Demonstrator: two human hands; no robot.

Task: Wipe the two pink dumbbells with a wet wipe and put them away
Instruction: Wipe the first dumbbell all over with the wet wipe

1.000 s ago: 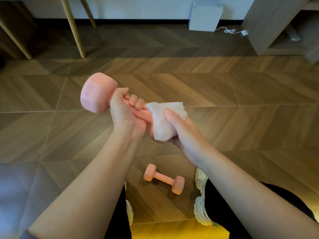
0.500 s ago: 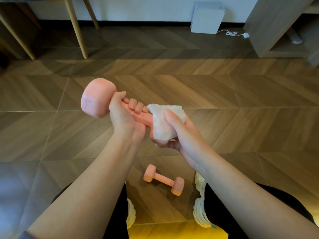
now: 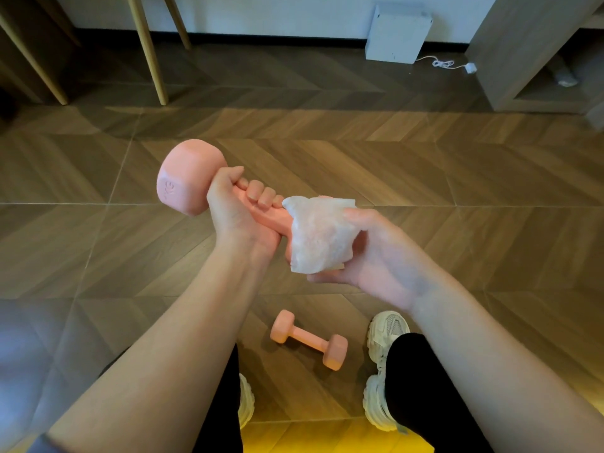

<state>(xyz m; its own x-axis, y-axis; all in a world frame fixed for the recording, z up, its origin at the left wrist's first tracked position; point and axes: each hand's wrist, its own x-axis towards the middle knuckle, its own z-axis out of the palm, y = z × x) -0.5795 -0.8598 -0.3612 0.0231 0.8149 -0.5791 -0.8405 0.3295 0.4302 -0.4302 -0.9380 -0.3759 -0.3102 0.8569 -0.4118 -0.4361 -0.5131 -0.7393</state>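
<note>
The left hand (image 3: 235, 217) has its grip clamped round the smooth bar of a pink dumbbell (image 3: 186, 178), fingers curled over the top and thumb up against the matte, blunt-faceted head that sticks out up and to the left. On that dumbbell's near end sits the wipe (image 3: 318, 233), white, thin and crinkled, draped over the head so pink shows through. The right hand (image 3: 376, 256) cups it from below, its grip closed on the wipe with the thumb at the upper right edge. Half a second ago that thumb lay across the middle of the wipe, which was bunched tighter; now the wipe is spread wider and the thumb has slid off to the side. Below the dumbbell, down on the wood-patterned herringbone floor (image 3: 457, 191), the second dumbbell (image 3: 309, 340) lies flat, six-sided heads, same spot as before. A chunky white shoe (image 3: 385, 331) stands just to its right. Far above the dumbbell, a white box (image 3: 397, 34) leans against the wall.
</note>
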